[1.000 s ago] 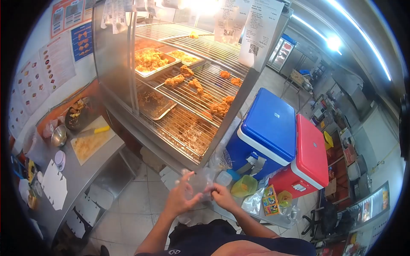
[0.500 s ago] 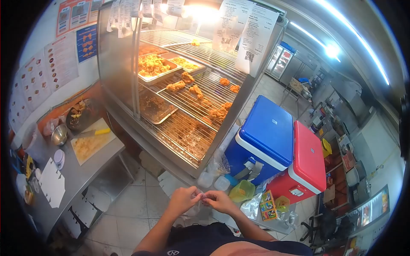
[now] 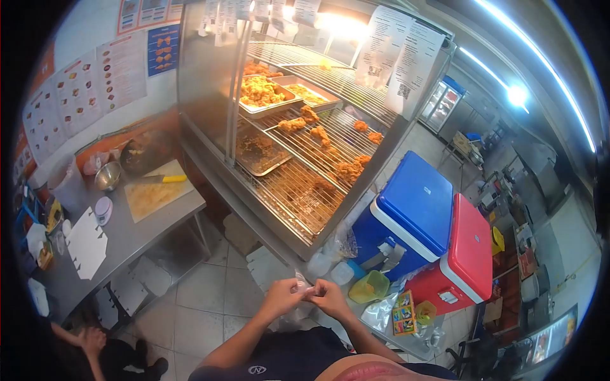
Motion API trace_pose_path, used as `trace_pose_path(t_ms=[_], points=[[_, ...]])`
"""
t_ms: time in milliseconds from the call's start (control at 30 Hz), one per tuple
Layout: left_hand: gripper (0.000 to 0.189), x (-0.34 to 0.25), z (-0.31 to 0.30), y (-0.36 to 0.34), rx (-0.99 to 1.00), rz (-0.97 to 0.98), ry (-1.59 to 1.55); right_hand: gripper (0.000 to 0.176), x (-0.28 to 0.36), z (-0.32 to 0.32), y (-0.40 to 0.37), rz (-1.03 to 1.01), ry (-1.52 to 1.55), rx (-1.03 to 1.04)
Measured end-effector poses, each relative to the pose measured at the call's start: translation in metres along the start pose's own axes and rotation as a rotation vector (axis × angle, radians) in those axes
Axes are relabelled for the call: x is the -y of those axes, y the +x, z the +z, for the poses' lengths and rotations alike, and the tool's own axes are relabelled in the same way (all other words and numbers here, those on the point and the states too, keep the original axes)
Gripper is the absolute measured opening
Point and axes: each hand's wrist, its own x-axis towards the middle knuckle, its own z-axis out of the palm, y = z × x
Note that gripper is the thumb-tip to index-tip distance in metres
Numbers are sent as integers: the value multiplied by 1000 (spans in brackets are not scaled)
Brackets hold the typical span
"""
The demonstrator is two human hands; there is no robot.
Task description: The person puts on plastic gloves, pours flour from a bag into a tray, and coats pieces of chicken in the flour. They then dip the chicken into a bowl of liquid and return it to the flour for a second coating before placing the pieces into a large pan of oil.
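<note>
My left hand [image 3: 280, 299] and my right hand [image 3: 331, 300] meet in front of my body, both with their fingers pinched closed. Between the fingertips is a thin clear plastic bag [image 3: 293, 317]; its film shows above and below my hands. What the bag contains, if anything, I cannot make out. Just right of my right hand stands a yellow-green plastic container [image 3: 368, 287], with a silvery plastic packet [image 3: 380, 311] and a colourful picture box [image 3: 404, 314] beside it.
Ahead stands a heated display cabinet [image 3: 279, 203] with fried chicken [image 3: 262, 93] in trays and on racks. Blue [image 3: 413, 203] and red [image 3: 473, 241] coolers are at right. A steel table [image 3: 143, 235] at left holds a cutting board [image 3: 149, 200] and knife [image 3: 170, 178]. Another person's hands [image 3: 93, 341] show lower left.
My view has turned left, so the cabinet and coolers sit farther right. Another person's hands and legs have come into view lower left. My hands stay together, with more plastic film showing.
</note>
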Motion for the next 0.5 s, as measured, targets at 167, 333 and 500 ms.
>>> trace_pose_path(t_ms=[167, 333, 500], points=[[19, 27, -17, -17, -154, 14, 34, 26, 7, -7, -2, 82, -127, 20], [17, 28, -29, -32, -385, 26, 143, 18, 6, 15, 1, -80, 95, -306], [14, 37, -29, -27, -468, -125, -14, 43, 31, 22, 10, -465, -1023, -20]])
